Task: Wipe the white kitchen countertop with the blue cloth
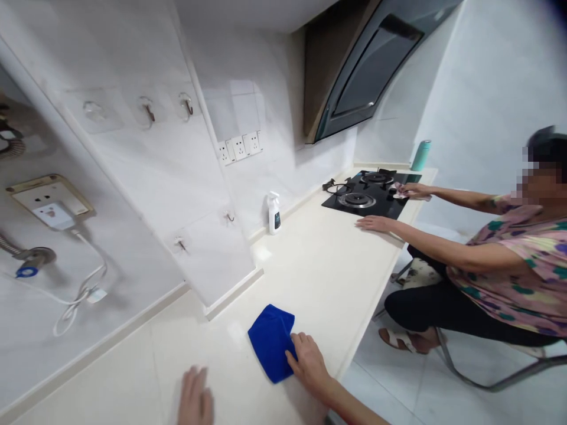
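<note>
A blue cloth (271, 345) lies folded on the pale countertop (310, 277) at the lower middle of the head view. My right hand (312, 366) is at the cloth's right edge, with fingers and thumb closed on it. Left of the cloth, my left hand (195, 396) is held over the counter with its fingers stretched out and nothing in them. The lower part of that hand is cut off by the frame.
Against the wall stands a white spray bottle (273, 213). Farther along are a black gas hob (367, 195) and a teal bottle (420, 155). A seated person (509, 260) at right holds a cloth (401, 190) on the hob. A range hood (376, 65) hangs above.
</note>
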Action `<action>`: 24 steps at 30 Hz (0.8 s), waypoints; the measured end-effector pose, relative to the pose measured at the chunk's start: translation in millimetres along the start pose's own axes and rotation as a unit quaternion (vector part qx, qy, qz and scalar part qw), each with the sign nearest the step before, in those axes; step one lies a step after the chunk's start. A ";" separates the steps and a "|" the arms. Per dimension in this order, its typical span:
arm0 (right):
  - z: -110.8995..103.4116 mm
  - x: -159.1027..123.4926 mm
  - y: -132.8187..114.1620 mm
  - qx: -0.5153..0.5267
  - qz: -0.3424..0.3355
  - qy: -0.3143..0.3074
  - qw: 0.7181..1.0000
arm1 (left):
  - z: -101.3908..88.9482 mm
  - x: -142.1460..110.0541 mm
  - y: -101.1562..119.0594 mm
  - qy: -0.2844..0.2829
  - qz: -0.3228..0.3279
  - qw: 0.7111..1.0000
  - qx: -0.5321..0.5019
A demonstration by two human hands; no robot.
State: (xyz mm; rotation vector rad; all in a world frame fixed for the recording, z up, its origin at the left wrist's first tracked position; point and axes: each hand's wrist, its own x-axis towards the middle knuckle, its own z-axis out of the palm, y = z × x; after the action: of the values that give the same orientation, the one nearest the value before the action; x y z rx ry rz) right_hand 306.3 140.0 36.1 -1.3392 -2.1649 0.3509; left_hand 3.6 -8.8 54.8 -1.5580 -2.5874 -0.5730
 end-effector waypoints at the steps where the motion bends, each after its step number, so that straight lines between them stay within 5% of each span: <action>1: 1.2 -4.0 -2.2 -0.009 -0.003 0.011 1.000 | 12.9 8.8 24.8 -0.021 0.045 0.998 -0.044; 5: 3.8 -8.8 -4.0 -0.021 -0.028 0.039 0.999 | 51.4 40.3 117.6 -0.069 0.176 0.973 -0.129; 8: 2.5 -6.3 -1.9 -0.009 -0.038 0.039 0.998 | 60.9 53.9 154.4 -0.084 0.197 0.971 -0.110; 17: -1.2 -15.4 2.1 0.018 -0.033 0.024 0.999 | 61.2 8.0 131.4 -0.044 0.142 0.986 -0.072; 24: -14.5 -2.8 5.3 0.018 0.003 -0.125 0.992 | 42.9 6.7 148.3 -0.053 0.137 0.989 -0.010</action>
State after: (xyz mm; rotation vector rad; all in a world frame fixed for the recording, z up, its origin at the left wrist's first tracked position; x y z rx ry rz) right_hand 319.7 138.9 44.3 -1.3410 -2.3459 0.5863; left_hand 134.3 73.6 58.1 -1.9567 -2.3823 -0.5029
